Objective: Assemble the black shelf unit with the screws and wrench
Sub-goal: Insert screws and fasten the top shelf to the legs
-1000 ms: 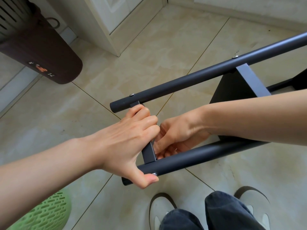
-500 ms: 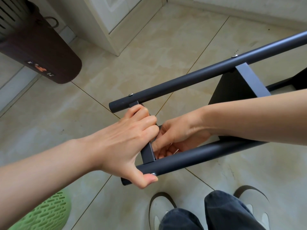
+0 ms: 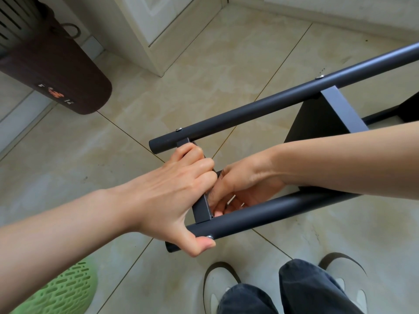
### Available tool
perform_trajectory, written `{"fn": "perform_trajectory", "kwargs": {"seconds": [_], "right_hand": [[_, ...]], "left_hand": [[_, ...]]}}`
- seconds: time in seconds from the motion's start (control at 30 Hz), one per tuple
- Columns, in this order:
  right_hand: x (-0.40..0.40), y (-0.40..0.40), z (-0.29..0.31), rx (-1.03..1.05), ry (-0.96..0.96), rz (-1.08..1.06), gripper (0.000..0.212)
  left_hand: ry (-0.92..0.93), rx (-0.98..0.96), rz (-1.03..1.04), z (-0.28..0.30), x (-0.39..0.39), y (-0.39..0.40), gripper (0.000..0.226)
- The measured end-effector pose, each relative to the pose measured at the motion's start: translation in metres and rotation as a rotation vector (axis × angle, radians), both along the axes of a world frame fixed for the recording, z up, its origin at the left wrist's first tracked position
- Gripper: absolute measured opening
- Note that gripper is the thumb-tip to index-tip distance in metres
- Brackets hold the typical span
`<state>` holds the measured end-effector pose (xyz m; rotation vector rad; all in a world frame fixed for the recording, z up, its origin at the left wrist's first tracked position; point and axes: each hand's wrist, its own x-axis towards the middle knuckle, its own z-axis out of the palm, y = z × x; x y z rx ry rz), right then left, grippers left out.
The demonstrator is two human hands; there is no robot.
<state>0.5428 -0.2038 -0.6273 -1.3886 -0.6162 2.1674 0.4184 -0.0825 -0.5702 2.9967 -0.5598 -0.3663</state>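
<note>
Head view: brown cover (image 3: 56,71), unreadable print

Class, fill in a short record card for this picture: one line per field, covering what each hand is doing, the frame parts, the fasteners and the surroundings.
Left hand: left hand grips the flat crossbar, thumb pressed by the near screw
Right hand: right hand reaches between the tubes and holds a small metal tool
Frame: near tube and far tube, joined by the crossbar
Other fasteners: far screw above the crossbar; third screw further along
Surroundings: tiled floor, green basket
</note>
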Motion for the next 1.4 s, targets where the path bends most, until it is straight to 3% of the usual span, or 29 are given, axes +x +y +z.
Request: {"fn": "perform_trajectory", "kwargs": {"seconds": [0.4,0.7,0.77,0.9,1.07,1.2,1.4], "right_hand": [[-0.005,-0.001,0.002,0.087,-0.049,0.008,0.006],[0.006,-0.007,0.014,0.079,-0.096,-0.005,0.017],[0.010,-0.014,0.022,0.080,-0.185,0.025,0.024],[0.012,-0.032,0.041,0.133,-0.590,0.197,0.034],[0.006,-0.057,0.071,0.306,-0.929,0.304,0.043],[0.000,-0.086,0.085,0.358,-1.071,0.330,0.034],[-0.011,-0.111,0.075,0.369,-1.311,0.310,0.033]], "left_hand": [[0.016,0.024,0.008,0.002,0.000,-0.001,0.066],[-0.012,0.047,-0.004,0.004,0.000,0.000,0.067],[-0.016,0.056,-0.016,0.005,-0.001,0.000,0.068],[0.033,0.108,0.016,0.008,-0.009,0.000,0.073],[0.097,0.072,0.149,0.012,-0.028,-0.003,0.099],[0.043,-0.188,0.356,0.011,-0.049,-0.014,0.094],[-0.084,-0.579,0.820,-0.018,-0.077,-0.034,0.105]]}}
